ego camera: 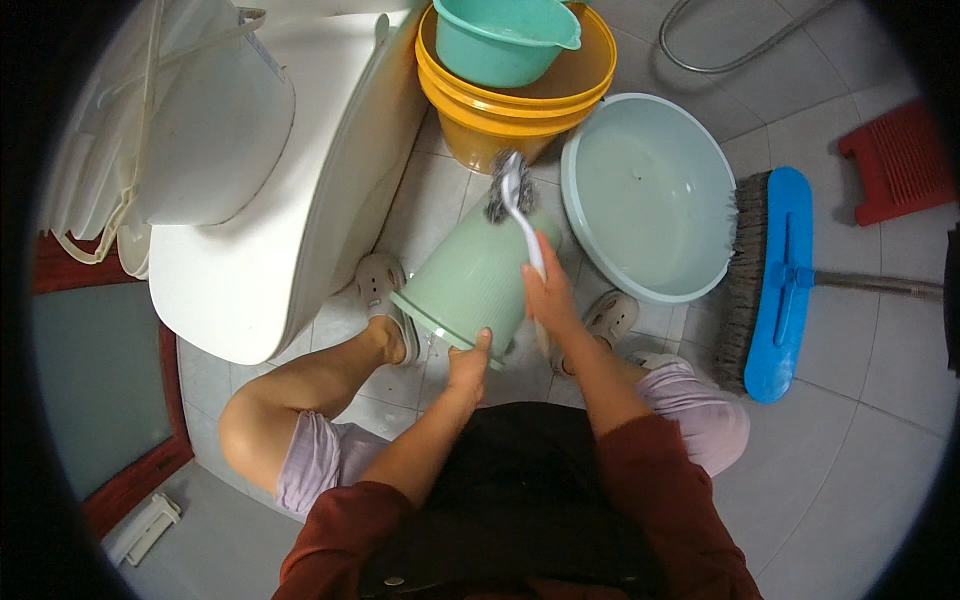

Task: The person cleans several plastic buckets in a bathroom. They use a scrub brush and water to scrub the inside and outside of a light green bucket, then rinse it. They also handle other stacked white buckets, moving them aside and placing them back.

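A pale green ribbed plastic bin (472, 274) is tilted between my feet, its wide rim towards me. My left hand (469, 367) grips that rim, thumb on the outside and the fingers hidden behind it. In my right hand (551, 292) is a scrubbing brush (534, 244) with a white handle. Its grey scrubbing head (511, 187) looks blurred and lies over the far end of the bin, near the base. Whether the head touches the bin there I cannot tell.
A pale basin (645, 199) holding cloudy water stands right of the bin. Behind are a yellow bucket (487, 139) and a turquoise basin (499, 45). A blue broom (780, 285) leans right, near a red plastic stool (900, 165). A white tub (225, 300) bearing translucent buckets (210, 135) borders the left.
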`<move>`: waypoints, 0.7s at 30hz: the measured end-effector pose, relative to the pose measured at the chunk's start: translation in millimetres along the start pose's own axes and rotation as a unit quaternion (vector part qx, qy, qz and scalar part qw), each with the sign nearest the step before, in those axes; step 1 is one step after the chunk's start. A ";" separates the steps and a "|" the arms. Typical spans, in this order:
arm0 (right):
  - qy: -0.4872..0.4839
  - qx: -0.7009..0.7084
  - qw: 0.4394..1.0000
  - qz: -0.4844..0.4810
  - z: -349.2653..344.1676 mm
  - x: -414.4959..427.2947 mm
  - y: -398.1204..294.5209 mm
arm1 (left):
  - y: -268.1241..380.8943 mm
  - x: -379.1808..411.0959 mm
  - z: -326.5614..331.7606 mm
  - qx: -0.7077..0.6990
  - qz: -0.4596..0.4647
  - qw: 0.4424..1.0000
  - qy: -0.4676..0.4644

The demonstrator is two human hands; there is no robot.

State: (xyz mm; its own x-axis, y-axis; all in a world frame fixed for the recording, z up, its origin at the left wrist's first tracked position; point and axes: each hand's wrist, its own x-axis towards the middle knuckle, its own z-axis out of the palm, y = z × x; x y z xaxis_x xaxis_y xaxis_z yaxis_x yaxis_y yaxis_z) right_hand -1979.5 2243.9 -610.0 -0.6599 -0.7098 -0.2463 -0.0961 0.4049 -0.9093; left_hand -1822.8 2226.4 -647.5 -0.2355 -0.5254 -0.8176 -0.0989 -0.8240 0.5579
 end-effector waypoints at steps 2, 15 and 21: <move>0.020 -0.015 0.999 0.036 1.0 10.3 14.2 | -13.9 3.0 -1.1 0.011 0.012 1.000 -0.002; -0.147 -0.432 0.881 0.125 -25.4 -62.9 -36.2 | 5.2 -4.2 -9.2 0.022 0.015 1.000 0.009; -0.111 -0.525 0.843 -0.025 -57.5 -7.9 -28.8 | -6.9 -1.0 -1.2 0.017 -0.006 1.000 -0.007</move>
State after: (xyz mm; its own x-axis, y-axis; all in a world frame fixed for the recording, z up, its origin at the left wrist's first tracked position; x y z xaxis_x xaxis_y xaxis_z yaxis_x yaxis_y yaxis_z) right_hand -2014.3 2271.0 -562.5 -0.4908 -0.7839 -0.3802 -0.8034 0.5761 -0.1506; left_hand -1820.8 2232.4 -650.7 -0.2469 -0.5124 -0.8225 -0.1340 -0.8225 0.5527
